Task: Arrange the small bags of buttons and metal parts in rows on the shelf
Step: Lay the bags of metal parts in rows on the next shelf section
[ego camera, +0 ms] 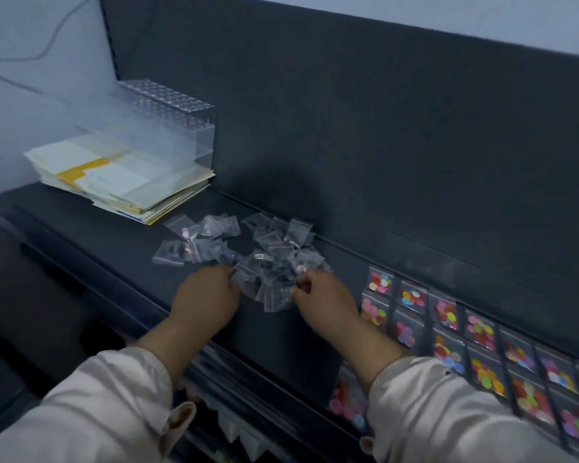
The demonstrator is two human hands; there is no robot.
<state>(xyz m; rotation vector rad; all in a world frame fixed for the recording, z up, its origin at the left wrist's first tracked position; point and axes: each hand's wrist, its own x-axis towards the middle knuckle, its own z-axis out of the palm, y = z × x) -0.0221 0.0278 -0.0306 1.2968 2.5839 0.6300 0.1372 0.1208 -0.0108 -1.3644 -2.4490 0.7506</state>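
- The pile of small bags (pixel 264 255) lies loose on the dark shelf (pixel 114 252), left of the rows of button bags (pixel 448 332).
- Our left hand (pixel 204 295) and right hand (pixel 325 299) each pinch bags at its near edge, fingers curled.
- We judge them light, limp and slick, so we take one at a time by a corner.

the view was dim and bluish, soft all over. a shadow fell on the back panel (pixel 291 192), and straight lines bent at the edges.
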